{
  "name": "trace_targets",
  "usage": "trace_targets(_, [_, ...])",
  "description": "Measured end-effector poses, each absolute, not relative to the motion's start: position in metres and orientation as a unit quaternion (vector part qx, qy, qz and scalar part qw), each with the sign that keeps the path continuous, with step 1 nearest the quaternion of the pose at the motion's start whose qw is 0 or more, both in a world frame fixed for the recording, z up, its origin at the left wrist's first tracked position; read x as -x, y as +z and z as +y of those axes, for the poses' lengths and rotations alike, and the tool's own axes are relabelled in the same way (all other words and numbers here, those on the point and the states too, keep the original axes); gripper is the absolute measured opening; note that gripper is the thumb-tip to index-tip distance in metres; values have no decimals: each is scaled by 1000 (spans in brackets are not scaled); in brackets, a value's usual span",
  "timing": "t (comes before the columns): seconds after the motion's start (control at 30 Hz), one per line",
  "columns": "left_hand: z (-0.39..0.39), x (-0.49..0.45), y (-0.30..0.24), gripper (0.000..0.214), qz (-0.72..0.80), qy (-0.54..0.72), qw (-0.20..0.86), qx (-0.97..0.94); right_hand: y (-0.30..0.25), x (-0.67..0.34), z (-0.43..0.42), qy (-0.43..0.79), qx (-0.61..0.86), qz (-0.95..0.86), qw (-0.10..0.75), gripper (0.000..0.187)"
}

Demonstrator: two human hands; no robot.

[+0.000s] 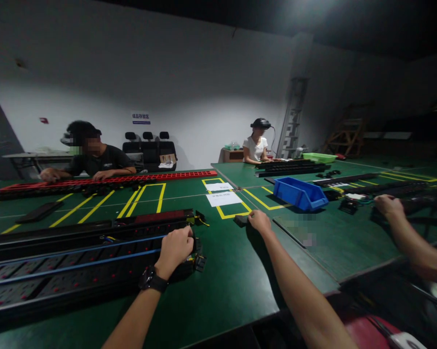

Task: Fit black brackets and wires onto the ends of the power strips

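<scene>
My left hand (175, 248), with a black watch (153, 280) on its wrist, is closed at the right end of a long black rail (76, 276). Blue strips run along this rail, and red dots mark its dark modules. The fingertips are partly hidden behind the hand. Further right, my right hand (260, 222) pinches a small black block (241, 220) at or just above the green table (233, 271). A black connector (200, 262) hangs from the rail's end near my left hand.
A blue bin (300, 194) stands beyond my right hand, near white paper sheets (224, 198). A co-worker's hand (389, 206) reaches in at right. Two people (105, 160) sit across the table, one behind a red slotted rail (160, 178). A thin black strip (289, 232) lies nearby.
</scene>
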State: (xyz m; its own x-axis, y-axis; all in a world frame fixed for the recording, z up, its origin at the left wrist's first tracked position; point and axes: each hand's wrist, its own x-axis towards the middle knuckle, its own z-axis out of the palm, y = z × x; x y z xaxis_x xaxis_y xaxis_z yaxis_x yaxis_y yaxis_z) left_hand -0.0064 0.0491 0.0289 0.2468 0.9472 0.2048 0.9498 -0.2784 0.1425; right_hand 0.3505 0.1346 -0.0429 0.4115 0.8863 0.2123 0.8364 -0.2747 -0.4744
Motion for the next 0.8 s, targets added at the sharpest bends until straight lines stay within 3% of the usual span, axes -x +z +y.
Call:
trace_targets(0.27, [48,6,31,21,-602,-135,0,787,-43,-348,135,4,803,-524,284,20])
trace_targets(0.4, [47,6,32,22,-607,-136,-7,783,-30,-334,136,29,750,-512,417,20])
trace_targets(0.53, [46,7,33,22,-609,-142,-15,780,-20,-293,138,132,675,-525,501,23])
trace_targets(0.63, [45,7,34,22,-607,-153,-15,780,-19,-248,132,347,512,-531,579,27])
trace_targets(0.8, [42,5,35,29,-580,-201,8,790,-19,-188,108,484,367,-570,554,41])
